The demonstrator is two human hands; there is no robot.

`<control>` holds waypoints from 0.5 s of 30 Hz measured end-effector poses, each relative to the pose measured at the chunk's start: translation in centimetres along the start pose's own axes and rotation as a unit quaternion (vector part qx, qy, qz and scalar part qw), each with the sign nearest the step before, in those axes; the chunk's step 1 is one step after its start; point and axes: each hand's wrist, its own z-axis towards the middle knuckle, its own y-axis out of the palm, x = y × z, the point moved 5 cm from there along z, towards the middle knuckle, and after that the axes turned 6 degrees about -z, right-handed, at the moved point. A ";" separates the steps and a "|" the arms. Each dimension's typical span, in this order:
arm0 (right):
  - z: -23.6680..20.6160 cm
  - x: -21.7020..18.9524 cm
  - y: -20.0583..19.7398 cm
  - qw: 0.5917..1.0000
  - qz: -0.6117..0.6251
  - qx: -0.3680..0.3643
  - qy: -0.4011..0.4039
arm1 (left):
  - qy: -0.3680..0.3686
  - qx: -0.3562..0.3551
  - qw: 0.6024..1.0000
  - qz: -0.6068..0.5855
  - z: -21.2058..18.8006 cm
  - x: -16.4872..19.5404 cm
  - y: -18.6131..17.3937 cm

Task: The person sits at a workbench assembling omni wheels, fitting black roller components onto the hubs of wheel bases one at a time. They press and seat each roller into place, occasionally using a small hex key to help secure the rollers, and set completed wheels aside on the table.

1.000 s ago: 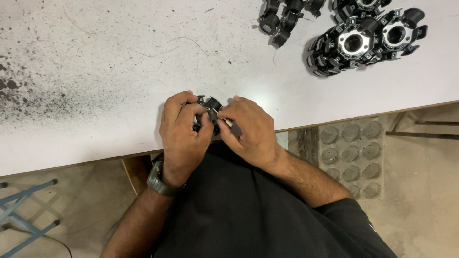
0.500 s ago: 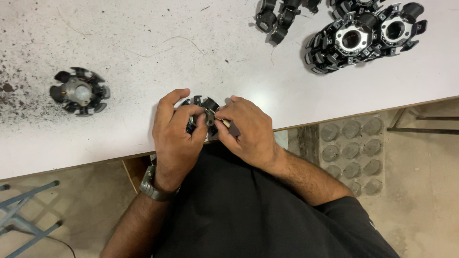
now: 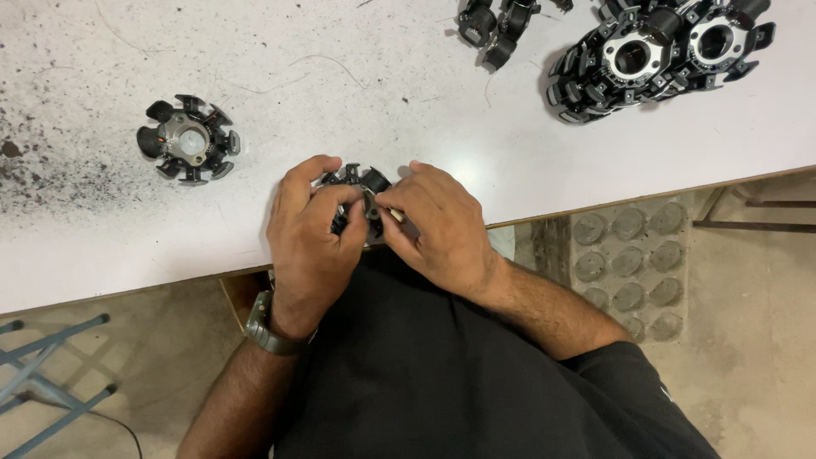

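At the far left, the white surface (image 3: 102, 246) is peppered with dark specks; a little to the right, a single black stator core (image 3: 188, 140) with a pale metal hub lies flat, well apart from your hands. Your left hand (image 3: 310, 242), with a watch (image 3: 265, 327) on its wrist, sits at the near edge of the surface; its fingers (image 3: 299, 174) are curled together and clamped on the left side of a second black stator core (image 3: 357, 183), which you hold just above the near edge, in the middle of the scene. Your right hand (image 3: 442, 225) meets it from the right; its fingers (image 3: 399, 204) are pinched together on a small pale piece (image 3: 396, 216) pressed against the core, though what that piece is cannot be told; the two hands touch around the core, and most of it is hidden under them. Farther right and at the far edge, a few loose black parts (image 3: 497, 30) lie together; beyond them to the right, a pile of stator cores (image 3: 654, 55) with bright hubs is heaped close. At the near right, below the surface, a grey tray with round hollows (image 3: 633, 263) sits on the floor.
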 end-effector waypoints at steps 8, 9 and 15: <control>0.3 0.3 0.2 0.999 0.021 -0.019 0.029 | 0.019 0.016 1.000 0.000 -0.1 0.3 0.2; 0.3 0.3 0.1 0.999 0.024 -0.014 0.026 | 0.017 0.025 1.000 -0.002 -0.2 0.3 0.3; -0.4 0.5 -0.1 0.996 0.069 0.018 0.045 | -0.006 0.044 0.999 -0.016 -0.4 0.1 0.7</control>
